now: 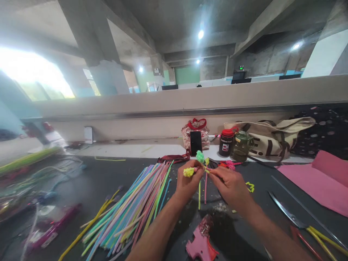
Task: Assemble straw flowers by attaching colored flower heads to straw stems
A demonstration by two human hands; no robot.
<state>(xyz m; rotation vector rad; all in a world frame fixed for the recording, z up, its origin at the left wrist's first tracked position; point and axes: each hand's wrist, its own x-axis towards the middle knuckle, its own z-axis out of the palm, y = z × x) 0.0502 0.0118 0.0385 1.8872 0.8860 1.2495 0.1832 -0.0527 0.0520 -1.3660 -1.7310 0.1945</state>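
My left hand (187,183) is closed around a small bunch of pipe-cleaner flowers (196,164) with yellow, green and pink fuzzy heads. Thin green and pink stems (202,190) hang below my fingers. My right hand (230,185) pinches the same bunch from the right, fingers pressed together at the stems. Both hands hover just above the dark table (89,181), near its middle. A fan of pastel pipe cleaners (136,206) lies on the table left of my left forearm.
A pink glue gun (201,244) lies near the front edge. Scissors (286,214) and pink felt (315,183) are at the right. Behind the hands stand a phone (195,142), a black jar (226,142), a green jar (241,145) and a canvas bag (274,139).
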